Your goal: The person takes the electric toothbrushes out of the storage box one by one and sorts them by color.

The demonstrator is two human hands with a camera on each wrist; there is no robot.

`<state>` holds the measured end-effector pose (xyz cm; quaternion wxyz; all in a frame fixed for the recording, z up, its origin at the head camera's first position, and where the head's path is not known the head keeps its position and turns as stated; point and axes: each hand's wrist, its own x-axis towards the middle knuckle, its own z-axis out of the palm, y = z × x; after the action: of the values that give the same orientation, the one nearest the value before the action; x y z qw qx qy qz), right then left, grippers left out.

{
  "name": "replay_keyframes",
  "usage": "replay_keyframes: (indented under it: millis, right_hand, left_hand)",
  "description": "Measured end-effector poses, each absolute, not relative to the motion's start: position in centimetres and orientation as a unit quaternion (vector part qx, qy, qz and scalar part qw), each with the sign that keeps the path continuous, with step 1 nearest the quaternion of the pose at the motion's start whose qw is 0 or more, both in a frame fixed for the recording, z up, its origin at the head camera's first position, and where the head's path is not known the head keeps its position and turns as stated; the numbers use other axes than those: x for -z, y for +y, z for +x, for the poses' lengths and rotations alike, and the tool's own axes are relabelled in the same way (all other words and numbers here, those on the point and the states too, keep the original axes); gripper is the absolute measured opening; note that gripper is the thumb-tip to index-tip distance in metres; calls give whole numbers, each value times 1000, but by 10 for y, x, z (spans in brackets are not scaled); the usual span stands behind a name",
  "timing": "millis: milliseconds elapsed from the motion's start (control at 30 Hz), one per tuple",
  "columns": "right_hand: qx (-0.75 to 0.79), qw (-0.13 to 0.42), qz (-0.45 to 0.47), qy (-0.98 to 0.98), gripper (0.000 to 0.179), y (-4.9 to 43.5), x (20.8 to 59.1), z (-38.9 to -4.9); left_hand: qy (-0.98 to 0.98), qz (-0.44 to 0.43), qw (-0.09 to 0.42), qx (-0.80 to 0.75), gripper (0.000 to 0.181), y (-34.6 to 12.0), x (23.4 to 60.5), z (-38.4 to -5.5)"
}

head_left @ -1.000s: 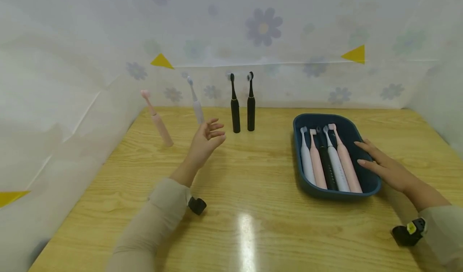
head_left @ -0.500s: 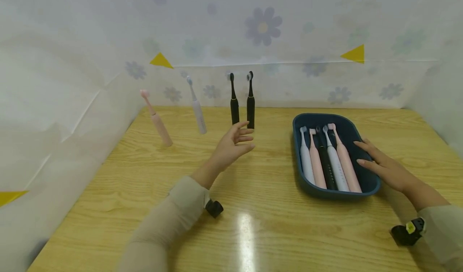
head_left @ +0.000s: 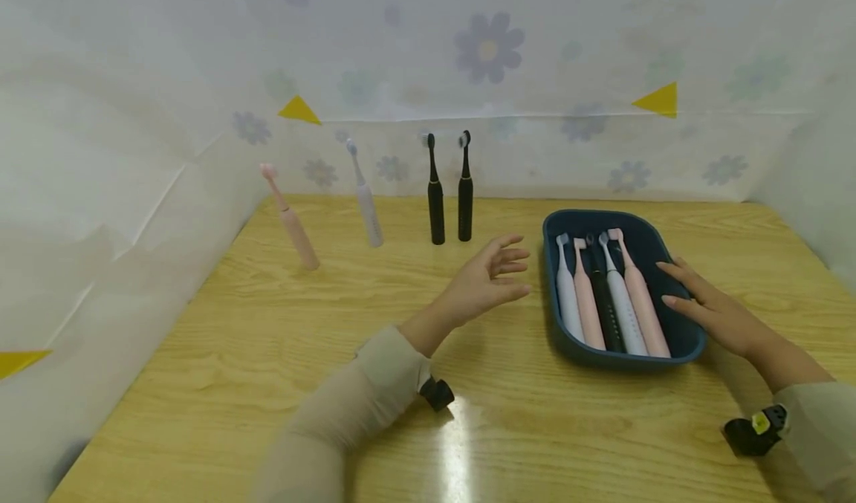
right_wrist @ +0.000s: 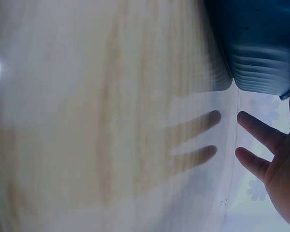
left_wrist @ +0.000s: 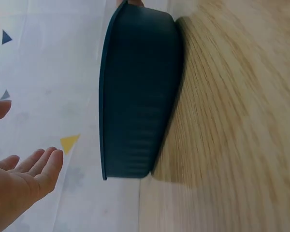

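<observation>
My left hand hovers over the table just left of a dark blue bin, fingers loosely spread and nothing in them. In the left wrist view the bin's side wall stands beyond the fingertips. My right hand rests at the bin's right rim, its fingertips reaching over the edge. Inside the bin lie several electric toothbrushes side by side: white, pink, black, another white and another pink.
At the back of the wooden table stand two black toothbrushes, a white toothbrush and a pink toothbrush. Behind them hangs a flowered white backdrop with yellow triangles.
My left hand has moved right, from near the standing white toothbrush, past the black ones, towards the bin. My right hand, the bin and the toothbrushes have stayed put.
</observation>
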<state>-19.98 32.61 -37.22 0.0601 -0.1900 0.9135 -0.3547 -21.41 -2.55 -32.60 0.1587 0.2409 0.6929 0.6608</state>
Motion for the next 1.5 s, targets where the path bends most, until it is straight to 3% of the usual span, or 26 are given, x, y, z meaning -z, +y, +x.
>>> replay_keyframes:
  millis: [433,1200,1500]
  right_hand:
    - [352,61,-188,915,58,329,373,-199]
    - [349,66,-170,919,57,329,374,-200]
    - [349,63,-175,918,58,328,372,-199]
  left_hand:
    - [700,265,229,-622,69,25,328,-207]
    - [784,166,189,-568,72,78,332,-212]
    - [794,113,203,-562,71,89,330,-219]
